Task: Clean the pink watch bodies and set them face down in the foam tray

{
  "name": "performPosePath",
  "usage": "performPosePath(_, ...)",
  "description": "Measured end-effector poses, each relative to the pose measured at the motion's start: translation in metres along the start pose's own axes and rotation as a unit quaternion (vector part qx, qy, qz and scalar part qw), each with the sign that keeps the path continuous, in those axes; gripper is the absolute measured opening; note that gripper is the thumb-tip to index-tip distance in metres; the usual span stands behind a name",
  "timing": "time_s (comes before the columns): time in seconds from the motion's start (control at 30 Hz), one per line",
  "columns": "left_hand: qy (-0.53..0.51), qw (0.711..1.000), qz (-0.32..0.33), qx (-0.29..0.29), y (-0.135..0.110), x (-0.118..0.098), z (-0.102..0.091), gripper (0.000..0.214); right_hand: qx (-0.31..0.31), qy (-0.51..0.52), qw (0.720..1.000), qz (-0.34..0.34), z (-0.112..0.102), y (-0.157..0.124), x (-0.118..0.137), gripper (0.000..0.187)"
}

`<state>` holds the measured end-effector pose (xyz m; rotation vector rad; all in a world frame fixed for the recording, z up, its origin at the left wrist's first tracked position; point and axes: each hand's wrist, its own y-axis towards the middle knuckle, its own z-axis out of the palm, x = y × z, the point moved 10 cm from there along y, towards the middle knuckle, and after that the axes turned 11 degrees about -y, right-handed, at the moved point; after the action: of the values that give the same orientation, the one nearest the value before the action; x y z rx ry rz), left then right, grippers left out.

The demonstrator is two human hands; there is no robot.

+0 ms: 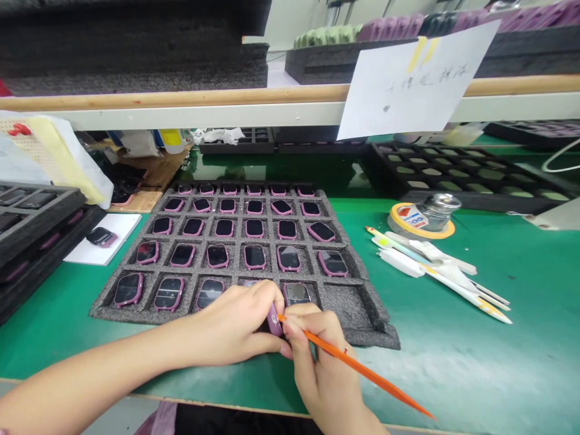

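Between the fingers of my left hand [240, 323] a purple smartwatch case [273, 320] is gripped, its side turned toward my right. My right hand [321, 356] pinches a thin orange pointed stick [362, 371] like a pen. The stick's near tip meets the side of the watch case, by a small opening there. Both hands are over the front edge of a dark grey foam tray [357, 251], whose pockets hold several purple watch cases with black screens. One front right pocket [344, 299] has no watch in it. My left fingers hide much of the held case.
On the right lie several white tools and sticks [435, 272], near a glass bottle [439, 208] within a yellow tape roll [396, 220]. A watch [100, 236] rests on a white pad [115, 241] at left. Stacked foam trays [40, 241] stand far left. A shelf edge [203, 112] crosses above, with a paper note [412, 90].
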<state>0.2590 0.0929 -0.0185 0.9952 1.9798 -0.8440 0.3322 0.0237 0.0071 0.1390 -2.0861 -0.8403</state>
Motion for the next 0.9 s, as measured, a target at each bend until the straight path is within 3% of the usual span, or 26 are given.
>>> performPosePath(0.73,-0.004,1.0,0.014,-0.003,-0.003,-0.004,-0.001,0.029,-0.018,0.033,0.999,0.013,-0.001,0.001,-0.003,0.016)
performPosePath(0.9,-0.024,1.0,0.004,-0.006,-0.002,-0.001,-0.002,0.039,-0.027,0.059,0.995,0.077,-0.023,0.016,-0.019,0.013)
